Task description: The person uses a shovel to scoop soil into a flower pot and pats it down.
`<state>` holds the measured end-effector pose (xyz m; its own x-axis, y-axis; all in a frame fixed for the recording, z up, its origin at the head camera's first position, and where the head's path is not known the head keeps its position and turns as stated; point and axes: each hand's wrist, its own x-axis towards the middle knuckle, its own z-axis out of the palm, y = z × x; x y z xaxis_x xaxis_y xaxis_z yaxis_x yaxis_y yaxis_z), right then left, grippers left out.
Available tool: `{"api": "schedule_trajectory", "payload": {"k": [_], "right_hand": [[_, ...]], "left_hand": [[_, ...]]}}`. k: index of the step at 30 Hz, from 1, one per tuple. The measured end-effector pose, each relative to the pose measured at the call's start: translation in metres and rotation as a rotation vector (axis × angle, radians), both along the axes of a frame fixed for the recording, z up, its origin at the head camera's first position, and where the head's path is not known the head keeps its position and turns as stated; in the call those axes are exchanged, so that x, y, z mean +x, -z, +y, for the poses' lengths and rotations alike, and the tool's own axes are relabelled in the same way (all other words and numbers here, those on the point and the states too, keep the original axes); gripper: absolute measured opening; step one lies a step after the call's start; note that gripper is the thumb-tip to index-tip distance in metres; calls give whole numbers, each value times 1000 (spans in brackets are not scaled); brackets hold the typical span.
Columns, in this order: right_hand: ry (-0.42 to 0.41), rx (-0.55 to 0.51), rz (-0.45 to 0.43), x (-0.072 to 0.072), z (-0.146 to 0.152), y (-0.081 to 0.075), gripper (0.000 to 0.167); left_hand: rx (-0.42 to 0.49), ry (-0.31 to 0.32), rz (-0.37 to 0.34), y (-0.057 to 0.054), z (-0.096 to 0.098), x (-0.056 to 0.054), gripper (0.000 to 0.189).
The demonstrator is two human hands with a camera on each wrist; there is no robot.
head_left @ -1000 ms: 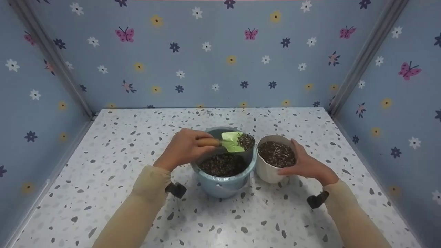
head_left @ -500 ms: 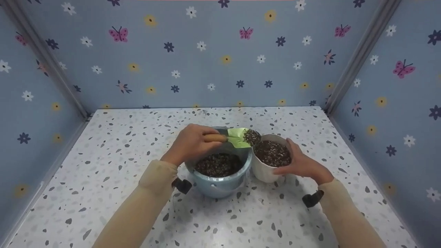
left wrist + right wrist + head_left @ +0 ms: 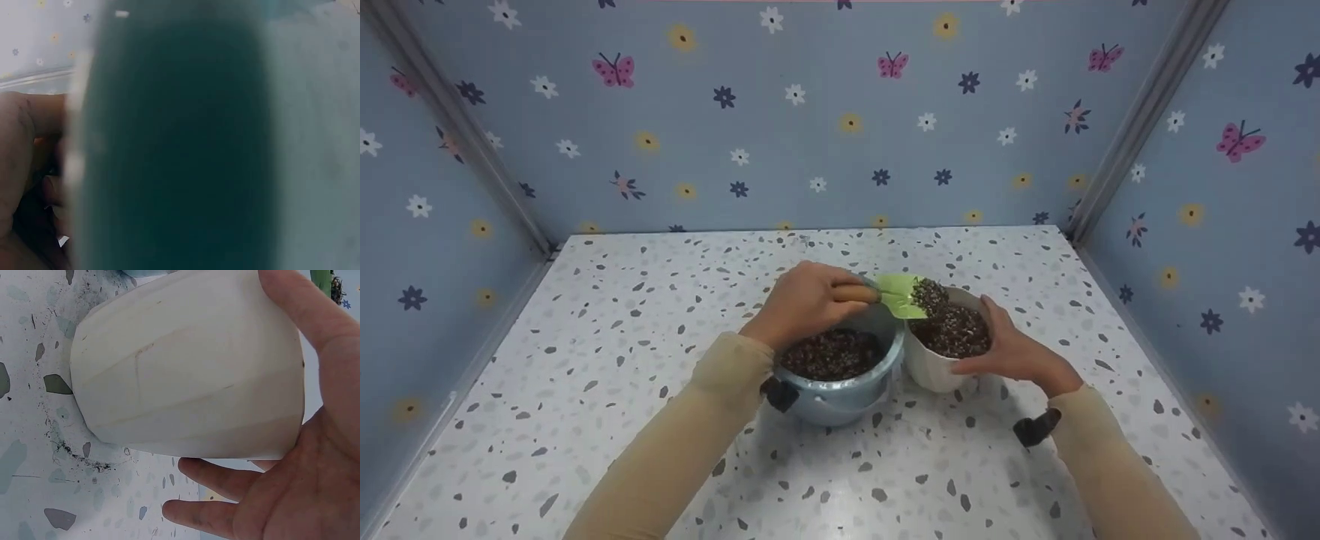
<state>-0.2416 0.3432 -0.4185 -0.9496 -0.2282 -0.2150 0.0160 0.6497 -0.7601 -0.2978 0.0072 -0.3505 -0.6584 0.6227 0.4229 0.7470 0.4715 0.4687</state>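
My left hand [image 3: 806, 300] grips the wooden handle of a small trowel [image 3: 894, 292], held level above the bucket. Dark, speckled potting soil [image 3: 930, 298] is heaped on the tip of its green blade, which overlaps the rim of a white faceted flower pot [image 3: 930, 369]. That pot holds soil nearly to its top. My right hand [image 3: 1020, 354] holds the pot's right side, thumb in front and fingers spread around it; the right wrist view shows the thumb [image 3: 304, 309] along its wall. In the left wrist view a blurred dark shape hides most of the scene.
A light blue bucket [image 3: 832, 405] with soil low inside stands left of the pot, close against it. Soil crumbs [image 3: 84, 458] dot the speckled tabletop [image 3: 622, 337]. Flowered blue panels [image 3: 780, 135] wall in the back and both sides.
The left hand has carried the loaded trowel rightward, from over the bucket to the pot's rim. My right hand stays at the pot; the view has shifted slightly.
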Motion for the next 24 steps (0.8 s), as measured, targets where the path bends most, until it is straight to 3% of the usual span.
{"api": "schedule_trajectory", "payload": {"k": [13,24], "right_hand": [[5,25,-4,-1,-3,3,135],[10,29,-1,-2,-7,7,136]], "left_hand": [[-92,-75,-2,5,9,2,17],[-143,-117,59,7,8,7,20]]}}
